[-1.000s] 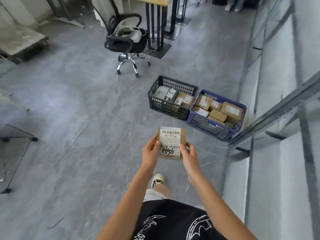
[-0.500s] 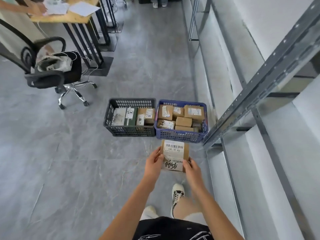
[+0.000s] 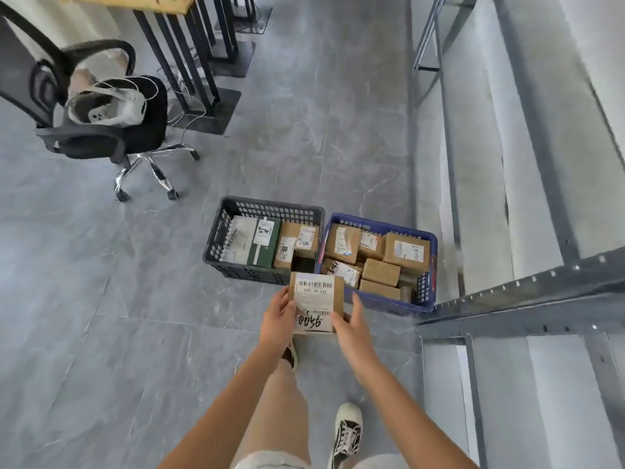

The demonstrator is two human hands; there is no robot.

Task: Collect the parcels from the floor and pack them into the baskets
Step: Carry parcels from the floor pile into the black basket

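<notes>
I carry a brown cardboard parcel (image 3: 316, 301) with a white barcode label marked 9500, held just in front of the two baskets. My left hand (image 3: 279, 318) grips its left edge. My right hand (image 3: 350, 324) supports the right lower corner with fingers spread along its side. The black basket (image 3: 216, 238) stands on the floor with several parcels and a green box inside. Touching it on the right, the blue basket (image 3: 429, 265) is packed with several brown parcels.
A black office chair (image 3: 101, 130) with a white bag on its seat stands to the far left. A wooden table on black legs (image 3: 189, 62) is behind it. A grey metal shelf rack (image 3: 524, 299) runs along the right, close to the blue basket.
I have walked closer to the baskets, which now lie right ahead of the parcel. The parcel stays in both hands, and my right hand's fingers have loosened and spread.
</notes>
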